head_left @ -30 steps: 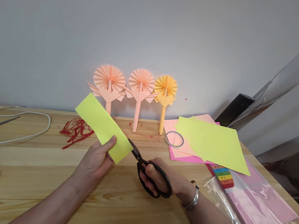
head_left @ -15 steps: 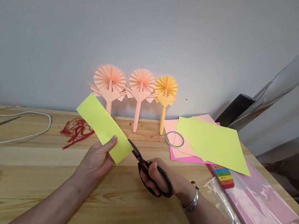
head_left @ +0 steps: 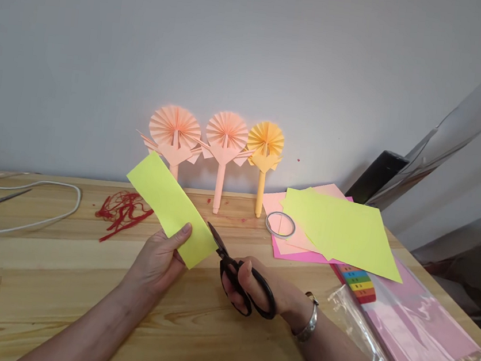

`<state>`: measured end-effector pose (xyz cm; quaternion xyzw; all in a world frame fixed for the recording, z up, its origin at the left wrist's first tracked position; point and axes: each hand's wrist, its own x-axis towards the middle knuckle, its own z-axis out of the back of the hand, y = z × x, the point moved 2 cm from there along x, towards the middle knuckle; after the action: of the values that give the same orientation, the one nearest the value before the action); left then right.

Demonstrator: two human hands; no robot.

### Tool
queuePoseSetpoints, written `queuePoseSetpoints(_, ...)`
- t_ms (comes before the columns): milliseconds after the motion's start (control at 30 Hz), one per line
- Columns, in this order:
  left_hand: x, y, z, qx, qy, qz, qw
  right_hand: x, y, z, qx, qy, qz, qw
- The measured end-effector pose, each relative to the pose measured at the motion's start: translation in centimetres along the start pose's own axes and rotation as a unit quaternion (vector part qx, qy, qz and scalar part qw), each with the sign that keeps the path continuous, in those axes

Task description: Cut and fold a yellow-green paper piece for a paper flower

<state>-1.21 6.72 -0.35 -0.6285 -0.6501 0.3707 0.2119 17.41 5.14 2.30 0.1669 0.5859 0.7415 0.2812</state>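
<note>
We pinch the yellow-green rectangular paper strip (head_left: 163, 203) in our left hand (head_left: 155, 263), with the thumb on top near the strip's lower end and the fingers behind it. This is a narrow, firm grip, and most of the strip stands free, angled up and away from the hand. Our right hand (head_left: 252, 289) holds the black-handled steel scissors (head_left: 234, 275), its fingers through the loops. The blades appear nearly shut, their tips just beside the strip's long right edge and not touching it. We judge this hold sound: the thumb stops the paper flexing, and the blades stay clear of the left fingers. Beyond the left hand lies a tangle of red thread (head_left: 122, 213). Beyond the right hand, a loose yellow-green paper sheet (head_left: 343, 233) overlies pink paper sheets (head_left: 293, 254).
</note>
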Motion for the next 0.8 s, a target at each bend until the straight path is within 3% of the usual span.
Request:
queuePoseSetpoints(367, -0.40, -0.16, -0.37, 0.015, -0.011, 0.005, 1.000, 0.23, -0.46, -0.06, 0.015, 0.020, 0.037, 0.999)
queuePoseSetpoints(600, -0.44, -0.04, -0.31, 0.030, -0.008, 0.004, 1.000, 0.42, -0.64, -0.39, 0.044, 0.006, 0.001, 0.999)
queuePoseSetpoints(800, -0.36, 0.00, -0.27, 0.020, -0.003, 0.003, 1.000, 0.49, -1.03, -0.34, 0.039, 0.002, 0.010, 0.999)
